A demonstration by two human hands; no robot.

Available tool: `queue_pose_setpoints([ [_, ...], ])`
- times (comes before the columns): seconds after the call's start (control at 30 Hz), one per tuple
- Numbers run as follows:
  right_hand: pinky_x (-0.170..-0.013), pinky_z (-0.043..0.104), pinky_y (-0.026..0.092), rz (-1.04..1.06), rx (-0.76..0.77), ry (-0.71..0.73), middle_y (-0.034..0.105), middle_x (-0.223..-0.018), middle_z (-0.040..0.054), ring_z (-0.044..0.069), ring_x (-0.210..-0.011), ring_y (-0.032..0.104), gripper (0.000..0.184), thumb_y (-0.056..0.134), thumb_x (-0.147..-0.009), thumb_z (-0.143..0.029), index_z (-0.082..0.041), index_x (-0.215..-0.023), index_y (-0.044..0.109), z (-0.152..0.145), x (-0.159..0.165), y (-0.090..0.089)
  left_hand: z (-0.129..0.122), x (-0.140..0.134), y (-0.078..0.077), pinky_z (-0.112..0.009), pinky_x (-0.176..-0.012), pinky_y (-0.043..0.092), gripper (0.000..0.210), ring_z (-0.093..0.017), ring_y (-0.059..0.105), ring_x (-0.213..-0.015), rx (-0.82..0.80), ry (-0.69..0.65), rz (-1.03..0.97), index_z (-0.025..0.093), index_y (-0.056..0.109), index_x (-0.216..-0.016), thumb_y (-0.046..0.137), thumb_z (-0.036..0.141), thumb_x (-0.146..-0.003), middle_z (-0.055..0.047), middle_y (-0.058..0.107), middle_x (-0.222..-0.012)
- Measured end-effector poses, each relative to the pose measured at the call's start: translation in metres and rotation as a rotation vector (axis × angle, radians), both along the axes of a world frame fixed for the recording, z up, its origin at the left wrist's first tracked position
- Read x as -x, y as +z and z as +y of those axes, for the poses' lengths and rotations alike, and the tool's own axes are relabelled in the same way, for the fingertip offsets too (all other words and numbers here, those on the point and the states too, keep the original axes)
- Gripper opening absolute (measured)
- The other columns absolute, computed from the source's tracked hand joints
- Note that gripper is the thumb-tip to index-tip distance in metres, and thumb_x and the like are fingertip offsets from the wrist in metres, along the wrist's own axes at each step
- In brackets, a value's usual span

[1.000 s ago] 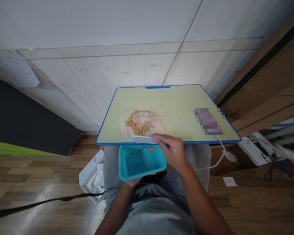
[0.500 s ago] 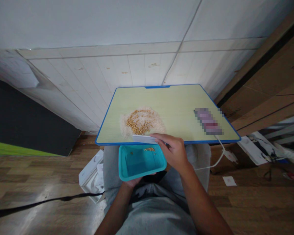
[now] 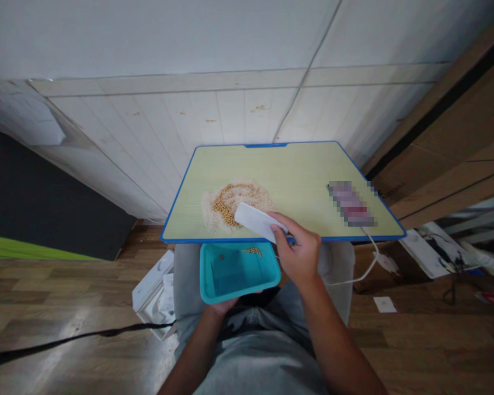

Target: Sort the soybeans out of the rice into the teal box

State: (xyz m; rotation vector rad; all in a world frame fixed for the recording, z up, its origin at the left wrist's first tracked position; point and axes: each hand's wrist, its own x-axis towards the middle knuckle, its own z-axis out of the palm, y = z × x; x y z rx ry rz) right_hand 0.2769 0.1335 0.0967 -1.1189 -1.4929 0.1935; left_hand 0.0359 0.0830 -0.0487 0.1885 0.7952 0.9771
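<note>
My right hand grips a flat white rectangular card, tilted at the front edge of a pile. That pile mixes round tan beans with pale rice-like grains on the pale green tabletop. Under the table's front edge, my left hand supports a turquoise plastic tray from below, its fingers mostly hidden. A few beans lie inside the tray near its far wall.
A pixelated phone-like object lies on the table's right side, with a white cable hanging from it. Cardboard boxes stand at the right, and a white open box sits on the floor at left. The wall is directly behind the table.
The card has turned from nearly level along the table edge to a slant, its far end now raised over the grains. My right hand has shifted slightly right. The tray stays put.
</note>
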Motion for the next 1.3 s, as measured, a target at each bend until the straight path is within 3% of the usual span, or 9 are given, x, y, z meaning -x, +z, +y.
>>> queue_pose_setpoints([
  [0.13, -0.097, 0.033, 0.084, -0.017, -0.016, -0.119, 0.104, -0.125, 0.0069, 0.030, -0.106, 0.104, 0.030, 0.079, -0.117, -0.026, -0.032, -0.131, 0.105, -0.004, -0.016, 0.002, -0.001, -0.006, 0.007, -0.094, -0.138, 0.056, 0.058, -0.057, 0.069, -0.175, 0.068, 0.051, -0.051, 0.044, 0.097, -0.131, 0.073, 0.089, -0.104, -0.007, 0.097, -0.154],
  [0.37, -0.102, 0.039, 0.086, -0.023, 0.067, -0.070, 0.104, -0.127, 0.0071, 0.033, -0.113, 0.104, 0.031, 0.076, -0.119, -0.032, -0.032, -0.131, 0.105, -0.002, -0.023, 0.001, -0.003, -0.004, -0.002, -0.093, -0.142, 0.049, 0.066, -0.060, 0.063, -0.180, 0.047, 0.038, -0.087, 0.042, 0.097, -0.131, 0.068, 0.095, -0.105, -0.007, 0.097, -0.157],
  [0.6, -0.104, 0.038, 0.085, -0.050, 0.060, -0.067, 0.104, -0.129, 0.0071, 0.032, -0.117, 0.103, 0.032, 0.074, -0.122, -0.032, -0.032, -0.132, 0.105, 0.000, -0.022, -0.003, -0.002, -0.004, -0.008, -0.089, -0.145, 0.045, 0.087, -0.051, 0.059, -0.185, 0.123, 0.070, -0.134, 0.038, 0.094, -0.139, 0.033, 0.097, -0.118, -0.007, 0.097, -0.155],
  [0.9, -0.101, 0.038, 0.085, -0.063, 0.045, -0.038, 0.103, -0.129, 0.0076, 0.032, -0.115, 0.104, 0.033, 0.073, -0.122, -0.031, -0.032, -0.133, 0.105, 0.003, -0.021, -0.004, -0.003, 0.001, -0.023, -0.086, -0.144, 0.047, 0.086, -0.052, 0.055, -0.187, 0.069, 0.027, -0.106, 0.039, 0.090, -0.149, 0.041, 0.102, -0.115, -0.006, 0.092, -0.166],
  [1.07, -0.102, 0.040, 0.086, -0.048, 0.056, -0.036, 0.103, -0.129, 0.0075, 0.033, -0.117, 0.103, 0.032, 0.075, -0.122, -0.031, -0.032, -0.133, 0.105, 0.002, -0.021, -0.001, -0.002, 0.006, -0.027, -0.087, -0.147, 0.045, 0.078, -0.056, 0.054, -0.187, -0.056, -0.073, -0.156, 0.043, 0.091, -0.150, 0.066, 0.102, -0.106, -0.005, 0.089, -0.173],
  [1.17, -0.101, 0.039, 0.086, -0.046, 0.036, -0.023, 0.104, -0.128, 0.0069, 0.032, -0.114, 0.104, 0.033, 0.074, -0.121, -0.028, -0.033, -0.132, 0.105, 0.002, -0.021, 0.000, -0.003, 0.006, -0.025, -0.090, -0.148, 0.040, 0.077, -0.057, 0.052, -0.188, -0.085, -0.086, -0.172, 0.044, 0.091, -0.150, 0.075, 0.101, -0.100, -0.005, 0.087, -0.176],
  [1.3, -0.102, 0.039, 0.086, -0.043, 0.043, -0.020, 0.103, -0.130, 0.0057, 0.032, -0.117, 0.104, 0.033, 0.074, -0.121, -0.028, -0.033, -0.132, 0.105, 0.002, -0.020, 0.002, -0.003, 0.000, -0.013, -0.098, -0.144, 0.041, 0.076, -0.060, 0.054, -0.186, -0.034, -0.044, -0.082, 0.046, 0.094, -0.148, 0.068, 0.101, -0.102, -0.003, 0.086, -0.178],
])
